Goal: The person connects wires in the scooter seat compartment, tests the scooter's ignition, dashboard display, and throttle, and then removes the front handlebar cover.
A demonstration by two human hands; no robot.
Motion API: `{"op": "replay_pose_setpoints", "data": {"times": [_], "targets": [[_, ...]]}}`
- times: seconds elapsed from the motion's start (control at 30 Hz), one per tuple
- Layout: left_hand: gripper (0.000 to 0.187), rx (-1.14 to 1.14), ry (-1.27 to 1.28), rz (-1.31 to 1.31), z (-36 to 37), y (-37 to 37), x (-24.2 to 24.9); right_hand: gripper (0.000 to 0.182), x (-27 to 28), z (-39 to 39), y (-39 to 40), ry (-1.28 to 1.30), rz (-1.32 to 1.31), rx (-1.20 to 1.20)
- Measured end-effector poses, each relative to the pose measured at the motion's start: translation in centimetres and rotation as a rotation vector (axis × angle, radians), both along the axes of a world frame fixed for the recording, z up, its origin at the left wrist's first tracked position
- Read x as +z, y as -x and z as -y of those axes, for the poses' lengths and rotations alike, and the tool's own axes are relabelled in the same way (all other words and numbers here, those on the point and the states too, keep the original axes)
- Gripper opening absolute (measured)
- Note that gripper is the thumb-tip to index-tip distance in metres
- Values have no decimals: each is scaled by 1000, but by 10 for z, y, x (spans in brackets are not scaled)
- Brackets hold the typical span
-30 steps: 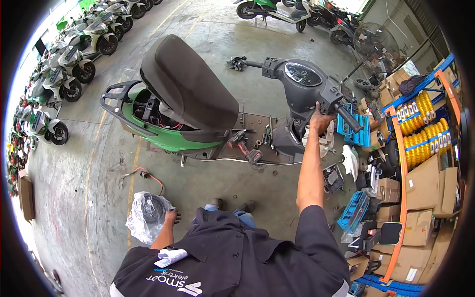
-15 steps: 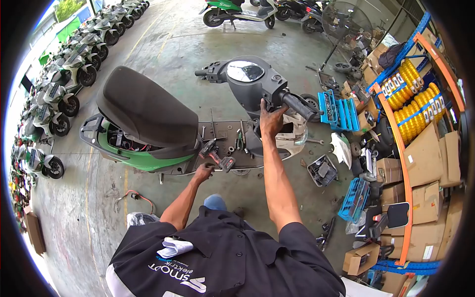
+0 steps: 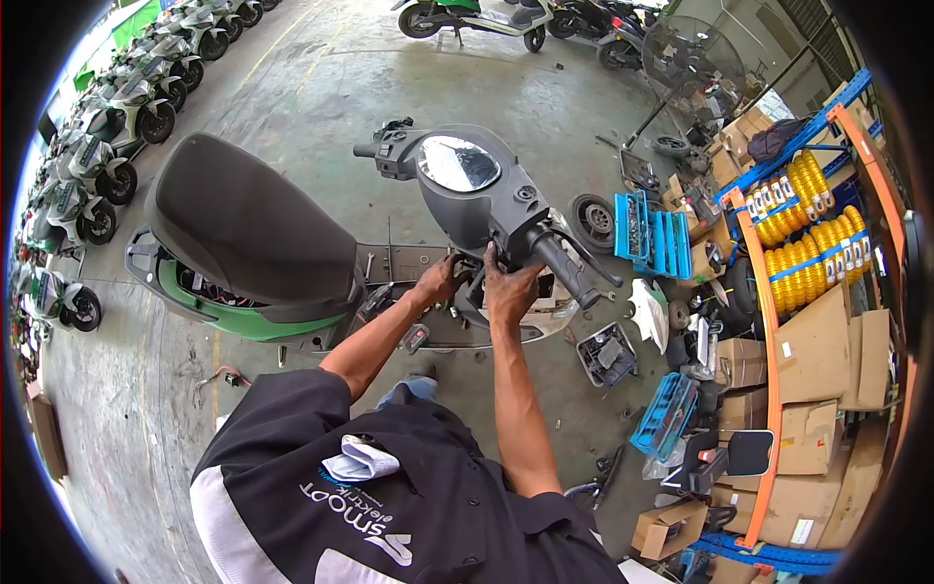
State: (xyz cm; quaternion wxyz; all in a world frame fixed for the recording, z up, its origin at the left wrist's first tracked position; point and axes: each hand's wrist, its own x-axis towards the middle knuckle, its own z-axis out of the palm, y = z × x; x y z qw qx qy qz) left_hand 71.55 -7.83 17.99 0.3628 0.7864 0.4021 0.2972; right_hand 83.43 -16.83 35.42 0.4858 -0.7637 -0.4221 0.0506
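Observation:
A partly stripped green scooter stands before me, with its brown seat tilted up. Its grey handlebar cover carries a shiny, reflective display. My right hand grips the cover's lower edge beside the rubber throttle grip, thumb up and fingers partly hidden. Just left of it, my left hand reaches below the cover at the steering column. Its fingers are bent together; what they hold, if anything, is hidden. A cordless drill lies on the footboard, partly covered by my left forearm.
Beyond the scooter's front are an open blue toolbox and a loose wheel. A parts tray and a blue basket sit on the floor at right. An orange-and-blue rack holds boxes and yellow coils. Scooters line the left.
My left hand has left the spot beside the drill and moved up and right, under the handlebar cover. My right hand stays at the cover. The view has shifted slightly.

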Motion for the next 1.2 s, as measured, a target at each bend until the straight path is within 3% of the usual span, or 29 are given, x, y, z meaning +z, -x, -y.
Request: {"op": "replay_pose_setpoints", "data": {"times": [0.07, 0.13, 0.3, 0.4, 0.6, 0.73, 0.83, 0.9, 1.0, 1.13, 1.2], "targets": [[44, -47, 27, 18, -7, -8, 8, 86, -9, -8, 2, -96, 21, -32], [41, 62, 175, -179, -9, -11, 8, 87, -18, -13, 3, -120, 10, -25], [27, 37, 54, -150, -19, -7, -8, 82, -20, -6, -7, -96, -15, 75], [28, 1, 44, -190, -25, -7, -6, 78, -23, -8, -11, -15, 74, 55], [27, -25, 77, -223, -27, -12, 11, 64, -36, -18, -3, -155, -49, -1], [28, -37, -2, -189, -30, -9, -16, 61, -20, -17, -5, -78, 70, 16], [29, -21, 58, -109, -30, -8, -31, 52, -28, -21, -4, -165, -24, -15], [29, -79, -105, -161, -30, -9, -33, 52, -34, -24, -1, -180, -123, -13], [29, -59, -97, -162, -27, -14, -33, 52, -41, -22, 2, -182, -246, 4], [29, 15, -79, -140, -19, -23, -35, 62, -34, -18, -12, -172, -169, 94], [28, 62, -83, -126, -14, -32, -36, 65, -31, -15, -28, -7, -18, 243]]}}
